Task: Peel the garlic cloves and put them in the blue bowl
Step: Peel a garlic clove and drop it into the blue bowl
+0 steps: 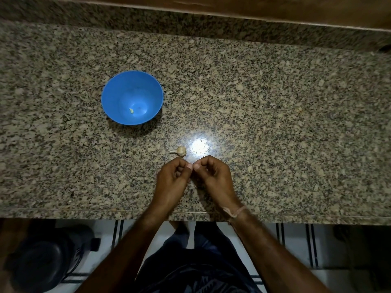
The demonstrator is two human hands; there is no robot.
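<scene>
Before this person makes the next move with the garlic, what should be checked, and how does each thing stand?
1. Blue bowl upright on the countertop, mouth unobstructed: ok.
2. A small pale clove lies in the bowl: ok.
3. Garlic bulb on the countertop just beyond the hands, likely reachable: ok.
4. Left hand and right hand meet at the fingertips; anything pinched between them: cannot tell.
5. Skin fully off whatever they hold: cannot tell.
</scene>
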